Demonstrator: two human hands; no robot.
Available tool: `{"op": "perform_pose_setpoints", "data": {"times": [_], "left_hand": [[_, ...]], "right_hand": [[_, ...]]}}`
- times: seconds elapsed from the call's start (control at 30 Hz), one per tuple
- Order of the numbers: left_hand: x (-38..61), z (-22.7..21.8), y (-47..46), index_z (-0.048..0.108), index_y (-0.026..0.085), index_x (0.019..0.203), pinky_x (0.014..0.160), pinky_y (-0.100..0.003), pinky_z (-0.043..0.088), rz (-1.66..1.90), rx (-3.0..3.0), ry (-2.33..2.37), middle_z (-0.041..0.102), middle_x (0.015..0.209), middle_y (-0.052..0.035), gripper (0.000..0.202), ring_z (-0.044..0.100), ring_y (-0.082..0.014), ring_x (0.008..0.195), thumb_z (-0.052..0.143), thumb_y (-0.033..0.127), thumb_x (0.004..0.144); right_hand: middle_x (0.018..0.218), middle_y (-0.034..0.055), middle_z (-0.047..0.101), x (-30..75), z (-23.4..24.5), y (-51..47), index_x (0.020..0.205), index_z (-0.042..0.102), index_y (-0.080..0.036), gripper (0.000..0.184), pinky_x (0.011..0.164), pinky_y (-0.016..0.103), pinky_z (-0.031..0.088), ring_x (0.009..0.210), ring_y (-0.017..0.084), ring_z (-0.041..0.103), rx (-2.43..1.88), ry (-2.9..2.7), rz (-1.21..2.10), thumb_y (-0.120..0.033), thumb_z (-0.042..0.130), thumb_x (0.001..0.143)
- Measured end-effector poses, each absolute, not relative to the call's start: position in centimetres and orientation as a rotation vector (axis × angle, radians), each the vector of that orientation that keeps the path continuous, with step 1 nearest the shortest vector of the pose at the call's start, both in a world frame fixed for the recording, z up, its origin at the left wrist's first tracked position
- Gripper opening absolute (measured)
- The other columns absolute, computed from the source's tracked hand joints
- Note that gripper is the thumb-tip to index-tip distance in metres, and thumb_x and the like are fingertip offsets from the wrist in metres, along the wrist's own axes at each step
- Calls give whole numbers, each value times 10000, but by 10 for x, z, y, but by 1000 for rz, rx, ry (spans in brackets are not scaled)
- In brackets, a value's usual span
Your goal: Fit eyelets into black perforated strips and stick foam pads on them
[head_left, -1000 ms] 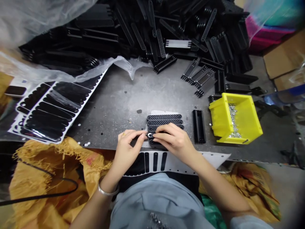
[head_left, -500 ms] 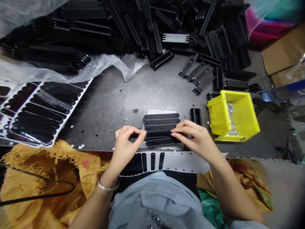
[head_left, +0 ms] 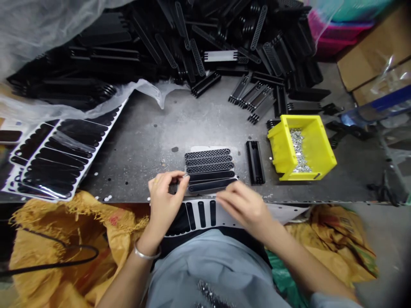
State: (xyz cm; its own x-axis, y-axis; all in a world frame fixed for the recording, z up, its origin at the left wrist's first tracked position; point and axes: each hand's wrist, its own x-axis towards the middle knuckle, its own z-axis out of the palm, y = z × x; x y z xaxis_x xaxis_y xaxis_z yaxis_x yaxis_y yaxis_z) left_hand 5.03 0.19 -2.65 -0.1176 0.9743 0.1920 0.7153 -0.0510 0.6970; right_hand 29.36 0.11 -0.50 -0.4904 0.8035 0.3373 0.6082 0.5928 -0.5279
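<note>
**We note left hand (head_left: pixel 165 196) pinching tiny silver fastener (head_left: pixel 185 175)**
Both beside perforated black strips (head_left: pixel 208 161); blurred right hand (head_left: pixel 245 208) near them, grip unclear to us.

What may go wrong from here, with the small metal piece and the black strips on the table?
The small metal piece pinched in the left hand may slip and get lost among the holes in the metal table. The black strips lie loose near the table edge, so the moving right hand may knock them out of line.
</note>
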Motion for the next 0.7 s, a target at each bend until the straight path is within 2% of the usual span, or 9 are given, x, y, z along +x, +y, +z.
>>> {"op": "perform_pose_setpoints", "data": {"times": [0.07, 0.27, 0.37, 0.47, 0.53, 0.63, 0.7], "left_hand": [[57, -34, -4, 682, 244, 1109, 942, -362, 391, 1086, 1874, 1925, 742, 936, -2, 142, 645, -190, 869, 674, 315, 987], [67, -59, -1, 628, 195, 1246, 899, -357, 422, 1311, 2208, 2003, 758, 969, -63, 265, 677, -212, 904, 652, 190, 983], [63, -65, -1, 613, 196, 1261, 877, -358, 443, 1427, 2256, 1982, 758, 976, -73, 308, 690, -214, 905, 653, 135, 962], [56, -59, -16, 613, 243, 1186, 830, -339, 479, 1588, 2236, 1776, 731, 931, -39, 278, 687, -199, 872, 662, 118, 942], [55, -45, -33, 612, 255, 1171, 830, -335, 492, 1487, 2240, 1601, 724, 934, -29, 260, 686, -196, 883, 680, 152, 941], [62, -20, -52, 631, 221, 1224, 928, -380, 450, 983, 2254, 1497, 756, 1036, -56, 253, 687, -226, 989, 673, 298, 987], [67, -9, -56, 663, 209, 1114, 924, -378, 413, 830, 2237, 1474, 760, 948, -29, 131, 678, -209, 906, 623, 297, 1027]], "right_hand": [[936, 107, 686, 288, -20, -20, 1171, 680, -132, 181, 686, 310, 573, 813, 190, 663, -1111, -2304, 407, -210, 580, 1043], [1195, 184, 733, 304, -57, -39, 1386, 604, -128, 380, 754, 340, 581, 922, 216, 693, -859, -2351, 241, -75, 454, 1041], [1187, 192, 733, 307, -59, -37, 1365, 621, -115, 355, 749, 349, 584, 921, 229, 690, -902, -2346, 240, -123, 584, 1012], [1095, 134, 733, 302, -54, -30, 1255, 683, -170, 269, 770, 342, 593, 917, 209, 687, -928, -2258, 426, -121, 601, 1004], [1062, 102, 710, 299, -46, -26, 1175, 709, -203, 242, 800, 330, 598, 937, 189, 685, -878, -2190, 624, -98, 569, 1008], [1117, 96, 658, 302, -26, -21, 1095, 728, -217, 215, 799, 306, 598, 934, 163, 671, -861, -2080, 886, -85, 598, 985], [1182, 97, 630, 310, -9, -20, 1021, 731, -226, 159, 856, 334, 606, 997, 176, 676, -909, -1959, 1101, -106, 639, 970]]}}
